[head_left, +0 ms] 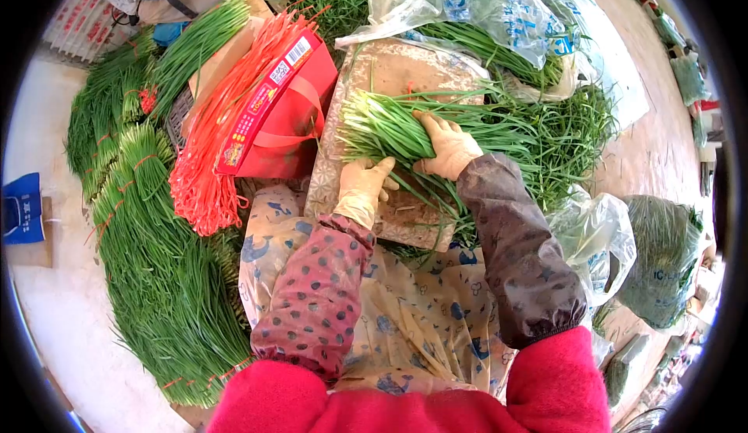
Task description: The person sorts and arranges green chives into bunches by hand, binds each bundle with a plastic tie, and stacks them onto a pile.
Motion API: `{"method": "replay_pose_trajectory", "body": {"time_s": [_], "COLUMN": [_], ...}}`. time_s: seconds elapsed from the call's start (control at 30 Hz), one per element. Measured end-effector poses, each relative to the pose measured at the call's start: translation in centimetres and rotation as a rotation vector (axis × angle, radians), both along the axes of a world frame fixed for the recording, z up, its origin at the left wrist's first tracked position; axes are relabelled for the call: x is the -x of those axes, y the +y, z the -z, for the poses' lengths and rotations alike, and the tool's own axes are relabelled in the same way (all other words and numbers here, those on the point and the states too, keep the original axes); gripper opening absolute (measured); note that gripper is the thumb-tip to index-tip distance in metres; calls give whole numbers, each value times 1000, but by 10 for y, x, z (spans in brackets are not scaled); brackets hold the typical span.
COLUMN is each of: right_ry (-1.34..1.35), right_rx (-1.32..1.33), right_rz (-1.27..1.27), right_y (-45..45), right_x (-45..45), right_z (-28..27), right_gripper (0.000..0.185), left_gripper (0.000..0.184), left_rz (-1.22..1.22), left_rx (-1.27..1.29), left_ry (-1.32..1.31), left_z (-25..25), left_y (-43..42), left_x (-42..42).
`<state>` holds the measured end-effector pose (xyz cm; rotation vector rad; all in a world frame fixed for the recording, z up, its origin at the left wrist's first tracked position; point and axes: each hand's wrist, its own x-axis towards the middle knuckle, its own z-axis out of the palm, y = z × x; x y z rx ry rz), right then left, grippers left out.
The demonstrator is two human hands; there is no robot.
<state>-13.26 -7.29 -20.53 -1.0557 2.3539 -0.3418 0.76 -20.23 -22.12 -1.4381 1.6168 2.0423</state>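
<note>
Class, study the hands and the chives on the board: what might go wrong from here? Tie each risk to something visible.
No tie is visible around the bunch of chives, so stalks might slide apart if the right hand eases off.

Its leafy ends run into the loose greens, so lifting it could drag some along.

The red strips hang down beside the red box; a sleeve might catch them.

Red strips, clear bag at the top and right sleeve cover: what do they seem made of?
Red strips: probably plastic, slightly glossy, narrow and limp.
Clear bag: thin plastic film, shiny, see-through, wrinkled, with blue print.
Right sleeve cover: dark, slick, likely coated fabric or plastic, from its sheen and creases; gathered cuff.
</note>
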Motion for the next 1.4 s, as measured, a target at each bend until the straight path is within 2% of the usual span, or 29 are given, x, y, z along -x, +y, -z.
{"method": "replay_pose_trajectory", "body": {"time_s": [0.07, 0.23, 0.33, 0.4, 0.47, 0.53, 0.63, 0.67, 0.7, 0.73, 0.77, 0.83, 0.87, 0.93, 1.07, 1.13, 1.17, 1.2, 1.27, 1.4], "right_ry": [-21, 101, 116, 123, 149, 183, 224, 230, 233, 220, 205, 202, 198, 193, 213, 197, 193, 207, 208, 280], "right_rx": [7, -11, 14, 14, 28, 15, -5, -14, -11, -19, -28, -6, 15, 43, 34, -11, -5, 0, 9, -69], "right_rz": [1, 5, 1, -7, -15, -3, 5, -5, 2, 2, 0, 1, -3, -7, 3, 4, 4, 12, 2, -36], "right_y": [0, 1, 3, 5, 5, 3, 2, 2, 2, 1, 2, 3, 3, 4, 2, 1, 1, 2, 3, 1], "right_x": [2, -8, -9, -9, -10, -14, -17, -16, -15, -15, -15, -14, -13, -12, -13, -13, -13, -12, -15, -20], "right_z": [2, 9, 11, 12, 15, 17, 20, 20, 19, 18, 17, 19, 20, 19, 21, 15, 13, 10, 3, -21], "right_gripper": [91, 95, 96, 97, 97, 96, 96, 97, 97, 95, 94, 93, 91, 89, 88, 88, 89, 89, 90, 97], "left_gripper": [34, 27, 27, 29, 31, 30, 27, 29, 34, 38, 39, 23, 23, 20, 22, 24, 23, 22, 21, 18], "left_rz": [89, 10, -8, 3, -8, 42, 82, 120, 189, 364, 399, 564, 566, 586, 515, 662, 914, 973, 1038, 1070], "left_rx": [151, 153, 170, 142, -43, -72, -143, -131, -109, -55, -164, -343, -343, -472, -614, -486, -569, -595, -677, -800], "left_ry": [-61, -48, 37, 46, 95, 123, 102, 225, 351, 321, 312, 249, 246, 396, 496, 739, 737, 847, 1007, 1138], "left_z": [-9, 29, 24, 18, 9, 0, -47, -55, -80, -96, -110, -137, -141, -146, -150, -161, -176, -183, -194, -202], "left_y": [1, -3, 1, -3, -13, -18, -18, -19, -19, -25, -28, -40, -43, -48, -52, -44, -51, -48, -40, -26], "left_x": [7, 17, 8, -3, -18, -32, -49, -61, -68, -75, -86, -111, -123, -145, -168, -163, -153, -149, -143, -146]}}
